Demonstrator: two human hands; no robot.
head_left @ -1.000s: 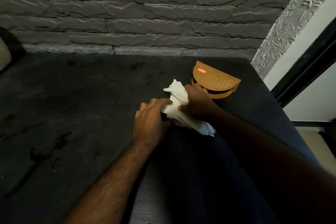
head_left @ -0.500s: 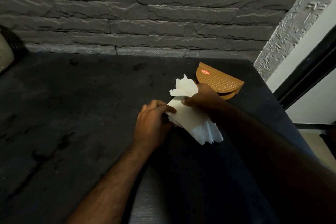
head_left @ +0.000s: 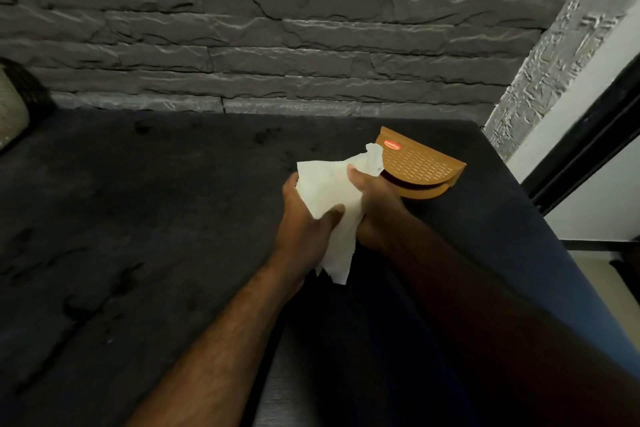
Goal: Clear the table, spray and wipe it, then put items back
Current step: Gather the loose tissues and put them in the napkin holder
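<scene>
A white paper napkin [head_left: 327, 198] is being held between both hands above the dark surface [head_left: 138, 218]; it is being gripped by the left hand [head_left: 304, 218] along its left side with the thumb pressing on its front, and by the right hand [head_left: 375, 204] along its right side, both closed on it; its lower corner is hanging down between the wrists; a brown napkin holder [head_left: 420, 165] is lying just beyond the right hand, before a grey stone wall [head_left: 277, 28].
</scene>
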